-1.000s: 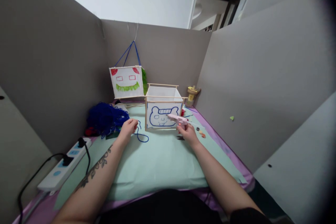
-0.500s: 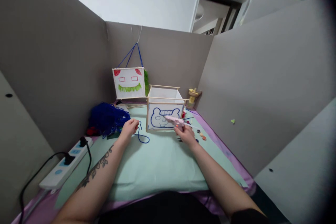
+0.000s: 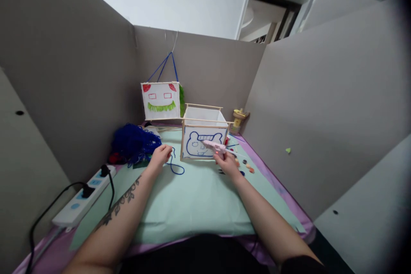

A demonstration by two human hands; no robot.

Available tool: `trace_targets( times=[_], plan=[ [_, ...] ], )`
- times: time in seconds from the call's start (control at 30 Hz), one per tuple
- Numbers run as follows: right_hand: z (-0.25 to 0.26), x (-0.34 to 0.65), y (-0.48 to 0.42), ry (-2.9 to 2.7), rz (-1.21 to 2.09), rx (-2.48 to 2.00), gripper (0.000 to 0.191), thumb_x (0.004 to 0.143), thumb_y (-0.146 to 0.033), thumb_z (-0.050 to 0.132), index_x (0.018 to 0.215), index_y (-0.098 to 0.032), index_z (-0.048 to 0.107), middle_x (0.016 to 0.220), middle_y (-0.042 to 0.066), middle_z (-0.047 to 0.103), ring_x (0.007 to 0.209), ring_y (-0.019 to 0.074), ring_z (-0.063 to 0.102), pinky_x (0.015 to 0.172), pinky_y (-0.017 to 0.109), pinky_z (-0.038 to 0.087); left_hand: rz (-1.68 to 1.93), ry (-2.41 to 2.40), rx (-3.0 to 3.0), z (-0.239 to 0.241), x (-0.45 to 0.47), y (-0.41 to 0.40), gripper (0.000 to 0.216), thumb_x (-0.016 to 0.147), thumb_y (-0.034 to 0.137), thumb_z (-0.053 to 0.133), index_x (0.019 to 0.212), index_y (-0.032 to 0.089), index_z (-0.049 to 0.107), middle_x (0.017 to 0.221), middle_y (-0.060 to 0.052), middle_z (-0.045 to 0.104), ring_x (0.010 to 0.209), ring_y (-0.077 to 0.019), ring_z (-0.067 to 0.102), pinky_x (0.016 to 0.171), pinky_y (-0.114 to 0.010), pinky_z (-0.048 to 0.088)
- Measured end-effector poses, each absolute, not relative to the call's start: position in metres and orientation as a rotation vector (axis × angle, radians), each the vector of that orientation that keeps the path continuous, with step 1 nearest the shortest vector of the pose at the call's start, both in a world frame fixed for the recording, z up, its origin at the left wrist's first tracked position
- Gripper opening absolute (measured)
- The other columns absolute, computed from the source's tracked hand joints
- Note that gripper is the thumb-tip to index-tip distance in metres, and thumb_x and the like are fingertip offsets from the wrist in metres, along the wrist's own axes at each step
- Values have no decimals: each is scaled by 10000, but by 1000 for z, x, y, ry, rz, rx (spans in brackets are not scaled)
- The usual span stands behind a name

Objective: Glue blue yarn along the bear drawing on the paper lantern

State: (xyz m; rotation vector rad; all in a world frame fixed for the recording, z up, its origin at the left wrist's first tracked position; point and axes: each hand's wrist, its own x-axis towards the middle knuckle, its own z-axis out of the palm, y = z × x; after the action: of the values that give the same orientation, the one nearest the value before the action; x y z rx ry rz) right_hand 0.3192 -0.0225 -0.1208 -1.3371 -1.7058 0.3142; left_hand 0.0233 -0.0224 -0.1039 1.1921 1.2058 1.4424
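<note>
A pink hot glue gun (image 3: pixel 214 146) with a white stick at its back is gripped in my right hand (image 3: pixel 227 165). Its nozzle points left, over the bear face outlined in blue on the front of a paper box lantern (image 3: pixel 187 150). Whether the tip touches the paper I cannot tell. The lantern stands upright, framed in thin wooden sticks, its top uncovered. Left of it, my left hand (image 3: pixel 160 156) is closed in a pinch on a blue yarn strand (image 3: pixel 178 173), which loops onto the table covering beside the fingers.
A finished-looking lantern (image 3: pixel 160 111) with a red and green face hangs at the back left. Below it lies a tangled blue yarn pile (image 3: pixel 132 142). A power strip (image 3: pixel 84 199) with two plugs is at left. Small coloured pieces (image 3: pixel 251 170) lie at right. Grey partitions (image 3: pixel 308 94) enclose the table.
The whole scene sits slightly further right as my head view shifts. Both hands keep almost the same pose, the glue gun still at the lantern's front.
</note>
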Motion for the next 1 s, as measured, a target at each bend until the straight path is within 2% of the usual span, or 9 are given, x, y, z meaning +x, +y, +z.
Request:
trace_targets(
  times=[0.13, 0.4, 0.67, 1.0],
  plan=[
    [-123, 317, -18, -1652, 351, -1331, 395, 754, -493, 560, 890, -146, 693, 689, 65, 685, 678, 236, 620, 645, 310, 478, 1444, 1213, 1176, -103, 24, -23, 195, 639, 327, 584, 579, 171, 483, 453, 66, 389, 389, -47, 302, 392, -192, 195],
    [-122, 318, -29, -1669, 481, -1324, 320, 739, -479, 579, 699, -170, 651, 592, 43, 657, 567, 206, 598, 586, 297, 468, 1435, 1217, 1183, -105, 24, -22, 192, 639, 328, 581, 579, 173, 486, 454, 67, 392, 388, -46, 300, 390, -190, 190],
    [-123, 315, -19, -1642, 373, -1336, 365, 738, -494, 564, 809, -154, 676, 721, 77, 692, 717, 246, 632, 681, 329, 492, 1438, 1222, 1187, -104, 25, -23, 179, 642, 318, 574, 578, 177, 484, 442, 73, 383, 385, -50, 296, 391, -190, 197],
    [-123, 317, -20, -1627, 396, -1321, 395, 750, -496, 562, 896, -149, 681, 701, 68, 691, 719, 250, 636, 659, 318, 489, 1431, 1213, 1166, -105, 24, -22, 183, 640, 319, 583, 584, 176, 484, 446, 69, 388, 380, -47, 292, 391, -191, 179]
  ],
)
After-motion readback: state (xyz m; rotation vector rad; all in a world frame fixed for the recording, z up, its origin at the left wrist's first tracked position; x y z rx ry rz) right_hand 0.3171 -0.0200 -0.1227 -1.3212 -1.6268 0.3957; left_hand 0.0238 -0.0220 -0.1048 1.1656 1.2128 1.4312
